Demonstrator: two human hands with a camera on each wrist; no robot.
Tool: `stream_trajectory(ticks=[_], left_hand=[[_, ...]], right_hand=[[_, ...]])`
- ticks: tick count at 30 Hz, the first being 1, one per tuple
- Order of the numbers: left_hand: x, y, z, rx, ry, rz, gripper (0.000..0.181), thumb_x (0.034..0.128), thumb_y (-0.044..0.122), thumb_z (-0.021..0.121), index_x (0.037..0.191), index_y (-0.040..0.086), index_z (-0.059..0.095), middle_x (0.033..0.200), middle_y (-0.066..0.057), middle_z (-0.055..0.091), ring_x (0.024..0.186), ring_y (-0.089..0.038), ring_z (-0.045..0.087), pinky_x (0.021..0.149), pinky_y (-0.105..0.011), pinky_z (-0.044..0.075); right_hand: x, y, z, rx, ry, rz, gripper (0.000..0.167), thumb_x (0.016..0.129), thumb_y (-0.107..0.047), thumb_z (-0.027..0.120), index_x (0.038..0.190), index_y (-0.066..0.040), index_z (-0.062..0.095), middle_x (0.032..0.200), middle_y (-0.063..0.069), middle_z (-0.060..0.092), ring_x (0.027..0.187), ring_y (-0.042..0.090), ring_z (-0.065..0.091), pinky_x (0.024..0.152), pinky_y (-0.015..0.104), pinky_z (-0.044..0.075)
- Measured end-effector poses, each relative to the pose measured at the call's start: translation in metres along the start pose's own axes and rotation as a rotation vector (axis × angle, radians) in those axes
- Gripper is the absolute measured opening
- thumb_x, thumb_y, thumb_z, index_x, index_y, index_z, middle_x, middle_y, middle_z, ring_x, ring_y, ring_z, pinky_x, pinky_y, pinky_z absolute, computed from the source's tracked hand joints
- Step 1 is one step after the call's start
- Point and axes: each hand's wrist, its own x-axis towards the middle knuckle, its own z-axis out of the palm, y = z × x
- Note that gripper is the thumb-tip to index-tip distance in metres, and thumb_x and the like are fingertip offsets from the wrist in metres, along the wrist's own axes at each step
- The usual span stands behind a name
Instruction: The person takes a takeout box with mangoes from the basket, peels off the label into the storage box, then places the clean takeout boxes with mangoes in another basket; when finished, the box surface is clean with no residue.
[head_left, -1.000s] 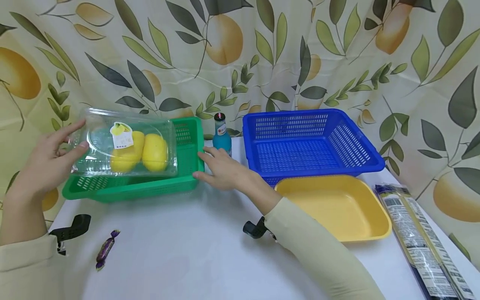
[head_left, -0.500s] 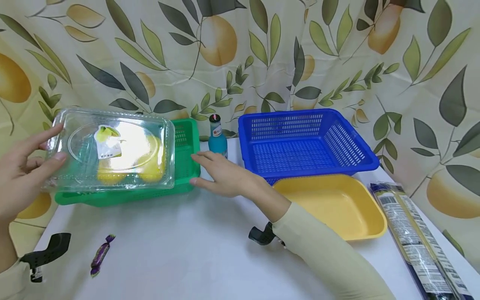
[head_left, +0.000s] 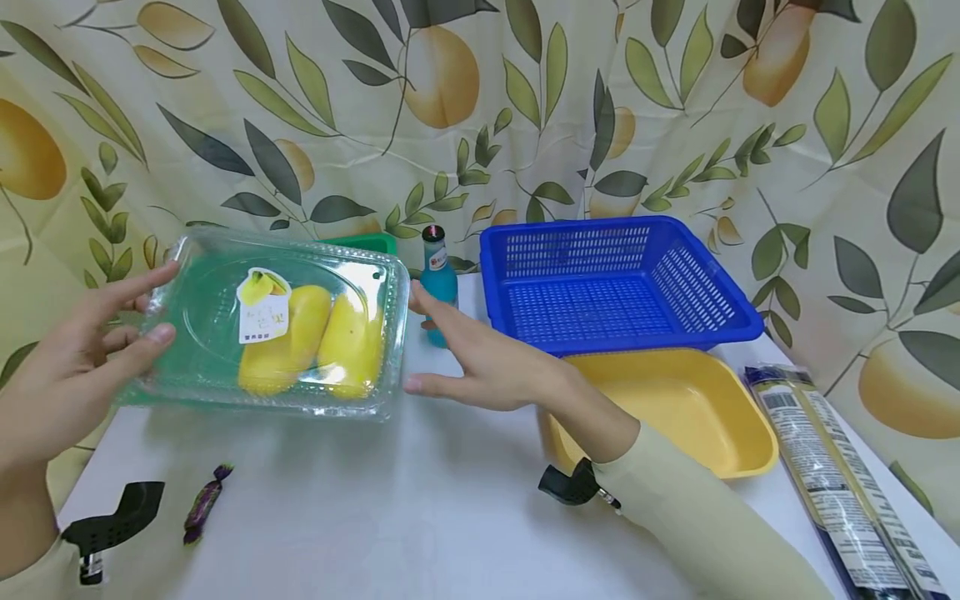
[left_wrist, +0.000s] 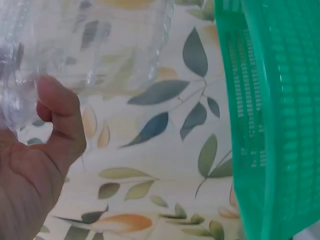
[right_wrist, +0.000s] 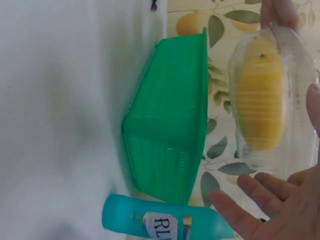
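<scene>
My left hand grips the left end of a clear plastic box with thumb and fingers. Yellow mangoes lie inside the box, under a white label on its lid. The box is held up above the green basket, covering most of it in the head view; the right wrist view shows a gap between them. Beside the box's right end is my right hand, its fingers spread and holding nothing. Whether its fingertips touch the box is unclear. A blue bottle stands just behind this hand.
At the back right stands a blue basket, with a yellow tray in front of it. A long printed packet lies at the table's right edge. One purple-wrapped candy rests at the front left. A patterned curtain hangs behind.
The box has come up off the green basket and nearer to me, swinging slightly right in the last half second. My right hand has left the basket's rim and moved nearer the box's right end.
</scene>
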Motion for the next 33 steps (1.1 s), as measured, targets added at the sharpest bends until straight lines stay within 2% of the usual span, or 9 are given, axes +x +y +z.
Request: stream_trajectory(ticks=[3, 7, 10, 15, 17, 19, 24, 27, 33], left_hand=[[-0.001, 0.005, 0.006, -0.021, -0.034, 0.028, 0.069, 0.1025, -0.005, 0.054, 0.162, 0.023, 0.033, 0.122, 0.005, 0.033, 0.064, -0.011, 0.053, 0.056, -0.022, 0.041], [-0.004, 0.014, 0.013, -0.069, -0.079, 0.07, 0.071, 0.1008, -0.009, 0.054, 0.161, 0.02, 0.031, 0.117, 0.001, 0.033, 0.069, -0.013, 0.053, 0.055, -0.024, 0.039], [-0.005, 0.021, 0.019, -0.082, -0.129, 0.058, 0.073, 0.1012, -0.007, 0.055, 0.162, 0.022, 0.028, 0.116, 0.0, 0.029, 0.076, -0.013, 0.054, 0.054, -0.026, 0.037], [-0.01, 0.027, 0.025, -0.109, -0.191, 0.065, 0.076, 0.0996, -0.009, 0.056, 0.162, 0.021, 0.025, 0.114, -0.002, 0.03, 0.069, -0.018, 0.058, 0.055, -0.027, 0.044], [-0.014, 0.025, 0.028, -0.173, -0.211, 0.076, 0.077, 0.0989, -0.012, 0.054, 0.162, 0.019, 0.024, 0.115, -0.004, 0.031, 0.069, -0.02, 0.06, 0.056, -0.026, 0.049], [-0.017, 0.02, 0.032, -0.25, -0.226, 0.083, 0.077, 0.0982, -0.016, 0.052, 0.162, 0.017, 0.024, 0.117, -0.005, 0.034, 0.078, -0.019, 0.066, 0.06, -0.028, 0.056], [-0.023, 0.008, 0.049, -0.478, -0.298, 0.109, 0.073, 0.0975, -0.019, 0.046, 0.16, 0.011, 0.022, 0.123, -0.01, 0.04, 0.098, -0.022, 0.066, 0.066, -0.033, 0.061], [-0.025, 0.005, 0.058, -0.567, -0.38, 0.106, 0.071, 0.1001, -0.015, 0.042, 0.161, 0.012, 0.017, 0.13, -0.011, 0.041, 0.1, -0.026, 0.064, 0.068, -0.038, 0.063], [-0.025, 0.014, 0.074, -0.644, -0.577, 0.043, 0.074, 0.1036, -0.004, 0.049, 0.162, 0.016, 0.008, 0.14, -0.022, 0.032, 0.118, -0.03, 0.06, 0.081, -0.043, 0.062]], right_hand=[[-0.01, 0.002, -0.001, 0.032, 0.024, -0.004, 0.103, 0.097, -0.052, 0.066, 0.163, -0.034, -0.012, 0.172, -0.007, 0.01, 0.153, 0.016, 0.031, 0.115, 0.043, 0.042], [-0.026, 0.004, -0.002, 0.056, 0.058, -0.003, 0.102, 0.097, -0.05, 0.067, 0.165, -0.028, -0.006, 0.167, -0.001, 0.028, 0.145, 0.016, 0.042, 0.108, 0.035, 0.049], [-0.039, 0.007, -0.002, 0.065, 0.087, -0.014, 0.102, 0.097, -0.047, 0.068, 0.166, -0.022, -0.003, 0.164, 0.003, 0.034, 0.142, 0.018, 0.045, 0.106, 0.034, 0.051], [-0.053, 0.009, 0.0, 0.03, 0.158, -0.087, 0.099, 0.098, -0.05, 0.065, 0.166, -0.018, 0.002, 0.162, 0.007, 0.036, 0.137, 0.02, 0.049, 0.102, 0.036, 0.054], [-0.056, 0.009, 0.0, 0.005, 0.198, -0.126, 0.096, 0.098, -0.056, 0.061, 0.166, -0.016, 0.007, 0.157, 0.008, 0.042, 0.133, 0.02, 0.051, 0.1, 0.035, 0.055], [-0.059, 0.01, 0.0, -0.014, 0.232, -0.156, 0.095, 0.097, -0.061, 0.057, 0.166, -0.014, 0.011, 0.151, 0.008, 0.047, 0.131, 0.02, 0.052, 0.098, 0.035, 0.056], [-0.071, 0.012, -0.005, -0.013, 0.246, -0.14, 0.094, 0.097, -0.065, 0.055, 0.166, -0.015, 0.016, 0.144, 0.005, 0.05, 0.127, 0.018, 0.051, 0.095, 0.035, 0.057], [-0.083, 0.014, -0.009, -0.021, 0.236, -0.104, 0.092, 0.097, -0.064, 0.057, 0.165, -0.016, 0.018, 0.143, 0.004, 0.051, 0.125, 0.017, 0.051, 0.096, 0.035, 0.056], [-0.108, 0.018, -0.015, -0.052, 0.236, -0.06, 0.087, 0.099, -0.058, 0.059, 0.165, -0.018, 0.02, 0.143, 0.0, 0.052, 0.122, 0.012, 0.053, 0.097, 0.036, 0.055]])
